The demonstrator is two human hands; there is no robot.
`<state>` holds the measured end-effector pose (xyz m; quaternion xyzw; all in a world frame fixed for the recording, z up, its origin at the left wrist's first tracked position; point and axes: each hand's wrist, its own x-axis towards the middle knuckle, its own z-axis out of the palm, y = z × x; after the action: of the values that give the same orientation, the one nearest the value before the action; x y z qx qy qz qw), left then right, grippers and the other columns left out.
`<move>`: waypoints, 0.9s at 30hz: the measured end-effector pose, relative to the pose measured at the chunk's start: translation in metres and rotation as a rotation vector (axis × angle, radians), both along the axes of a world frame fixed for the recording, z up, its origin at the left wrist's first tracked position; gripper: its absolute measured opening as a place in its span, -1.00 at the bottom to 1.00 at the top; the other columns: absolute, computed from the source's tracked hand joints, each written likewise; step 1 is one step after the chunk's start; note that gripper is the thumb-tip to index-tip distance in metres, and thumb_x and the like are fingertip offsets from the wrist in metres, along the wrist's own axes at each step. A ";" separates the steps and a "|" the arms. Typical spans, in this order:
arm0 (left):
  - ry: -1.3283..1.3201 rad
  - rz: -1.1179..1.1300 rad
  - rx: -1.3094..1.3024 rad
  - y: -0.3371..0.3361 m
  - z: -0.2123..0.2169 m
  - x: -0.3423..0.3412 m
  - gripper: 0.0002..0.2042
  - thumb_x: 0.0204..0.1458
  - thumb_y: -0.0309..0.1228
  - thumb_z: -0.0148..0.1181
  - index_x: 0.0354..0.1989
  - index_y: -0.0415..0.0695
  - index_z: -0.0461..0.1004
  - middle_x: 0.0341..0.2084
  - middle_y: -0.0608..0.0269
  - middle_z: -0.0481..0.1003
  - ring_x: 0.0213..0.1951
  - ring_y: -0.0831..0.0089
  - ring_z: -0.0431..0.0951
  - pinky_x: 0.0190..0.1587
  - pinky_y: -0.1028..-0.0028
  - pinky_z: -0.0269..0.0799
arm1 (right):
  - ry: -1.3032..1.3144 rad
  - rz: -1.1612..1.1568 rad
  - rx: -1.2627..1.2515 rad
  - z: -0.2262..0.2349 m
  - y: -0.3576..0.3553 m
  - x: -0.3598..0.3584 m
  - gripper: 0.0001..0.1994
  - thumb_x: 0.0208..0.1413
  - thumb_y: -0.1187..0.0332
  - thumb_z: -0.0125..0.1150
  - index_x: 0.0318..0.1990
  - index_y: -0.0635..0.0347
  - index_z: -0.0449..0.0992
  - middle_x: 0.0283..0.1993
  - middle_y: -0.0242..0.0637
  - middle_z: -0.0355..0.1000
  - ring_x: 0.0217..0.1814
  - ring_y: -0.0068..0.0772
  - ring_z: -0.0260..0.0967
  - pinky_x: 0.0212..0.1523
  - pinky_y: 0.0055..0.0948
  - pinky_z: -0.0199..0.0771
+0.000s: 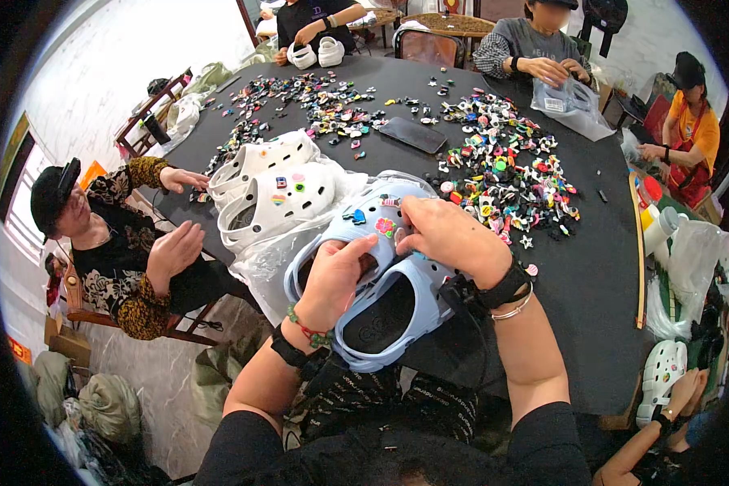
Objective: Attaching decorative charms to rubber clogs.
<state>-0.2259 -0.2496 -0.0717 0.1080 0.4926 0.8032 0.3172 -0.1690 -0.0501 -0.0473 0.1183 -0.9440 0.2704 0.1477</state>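
Observation:
A light blue clog [367,199] is between my hands, with a blue charm [353,217], a pink flower charm [385,228] and a small striped charm on its upper. My left hand [332,271] grips it by the foot opening, thumb on top and fingers inside. Against the other side of the upper, my right hand [458,231] has its fingers curled and closed; what they pinch is hidden. Just below lies a second light blue clog [424,298], its black insole facing up and its front partly covered by my right hand.
White clogs with charms [296,190] lie on clear plastic to the left. Piles of loose charms [510,162] and a dark phone [413,135] are on the black table [579,292]. A person [97,235] sits close at left; several others work around the table.

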 end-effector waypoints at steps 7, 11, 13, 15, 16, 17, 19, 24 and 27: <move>0.027 -0.026 -0.020 0.002 -0.002 0.003 -0.76 0.13 -0.49 0.22 -0.03 -0.26 0.51 -0.16 0.24 0.59 -0.20 0.54 0.59 -0.15 0.53 0.48 | -0.033 0.077 -0.067 0.007 -0.002 -0.001 -0.65 0.03 0.22 0.34 -0.22 0.30 0.37 -0.29 0.04 0.50 -0.15 0.11 0.48 -0.13 -0.07 0.46; 0.033 -0.047 -0.072 0.000 -0.005 0.000 -0.72 0.14 -0.47 0.24 0.01 -0.27 0.50 -0.14 0.26 0.58 -0.18 0.57 0.57 -0.14 0.55 0.48 | -0.061 0.033 -0.008 0.004 -0.003 0.002 -0.68 0.04 0.28 0.34 -0.22 0.29 0.36 -0.33 -0.06 0.46 -0.19 0.03 0.46 -0.17 -0.14 0.43; 0.054 -0.121 -0.011 0.000 -0.007 0.000 -0.71 0.14 -0.50 0.22 0.04 -0.28 0.49 -0.10 0.25 0.57 -0.15 0.55 0.57 -0.09 0.54 0.48 | -0.001 0.005 0.005 0.002 -0.005 0.005 -0.68 0.04 0.29 0.33 -0.22 0.29 0.35 -0.31 -0.04 0.46 -0.16 0.05 0.46 -0.17 -0.13 0.43; 0.063 -0.123 -0.073 -0.001 -0.007 0.001 -0.68 0.15 -0.53 0.18 0.09 -0.31 0.44 -0.04 0.20 0.54 -0.06 0.49 0.55 0.03 0.46 0.44 | -0.012 0.015 0.046 0.001 -0.007 0.005 -0.69 0.04 0.30 0.33 -0.22 0.28 0.35 -0.31 -0.05 0.47 -0.16 0.05 0.47 -0.17 -0.12 0.44; 0.077 -0.145 -0.077 -0.002 -0.007 0.002 -0.64 0.17 -0.56 0.14 0.15 -0.34 0.39 0.03 0.14 0.51 0.03 0.42 0.53 0.15 0.38 0.40 | -0.034 0.027 0.083 0.000 -0.008 0.005 -0.70 0.04 0.31 0.33 -0.22 0.28 0.35 -0.30 -0.05 0.47 -0.15 0.05 0.47 -0.17 -0.11 0.44; 0.083 -0.144 -0.097 -0.002 -0.007 0.002 -0.64 0.17 -0.56 0.14 0.15 -0.34 0.39 0.03 0.14 0.51 0.03 0.42 0.53 0.15 0.38 0.40 | -0.035 0.028 0.081 0.000 -0.009 0.005 -0.70 0.04 0.31 0.33 -0.22 0.28 0.35 -0.30 -0.05 0.47 -0.15 0.05 0.47 -0.17 -0.11 0.44; 0.137 -0.155 -0.026 -0.003 -0.007 0.002 -0.68 0.16 -0.58 0.13 0.11 -0.34 0.43 0.01 0.16 0.53 0.01 0.44 0.54 0.15 0.40 0.39 | -0.003 0.029 0.147 0.001 -0.011 0.006 -0.71 0.04 0.31 0.31 -0.24 0.27 0.35 -0.32 -0.05 0.48 -0.16 0.03 0.48 -0.18 -0.11 0.45; 0.191 -0.140 -0.077 0.000 -0.007 0.004 -0.71 0.15 -0.59 0.13 0.06 -0.33 0.47 -0.03 0.19 0.55 -0.03 0.48 0.55 0.10 0.44 0.41 | -0.073 0.070 0.178 0.008 -0.011 0.004 -0.79 0.05 0.30 0.28 -0.28 0.22 0.42 -0.34 -0.09 0.52 -0.19 -0.01 0.51 -0.20 -0.11 0.47; 0.156 -0.096 -0.079 0.002 -0.007 0.006 -0.72 0.14 -0.57 0.14 0.04 -0.30 0.48 -0.07 0.23 0.56 -0.08 0.53 0.55 0.02 0.49 0.44 | -0.101 0.105 0.195 0.011 -0.009 0.002 -0.83 0.05 0.30 0.27 -0.31 0.17 0.48 -0.33 -0.10 0.54 -0.19 -0.04 0.53 -0.19 -0.11 0.49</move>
<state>-0.2199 -0.2476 -0.0785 0.1813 0.5415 0.7560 0.3201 -0.1665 -0.0590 -0.0364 0.1675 -0.9646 0.1901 0.0731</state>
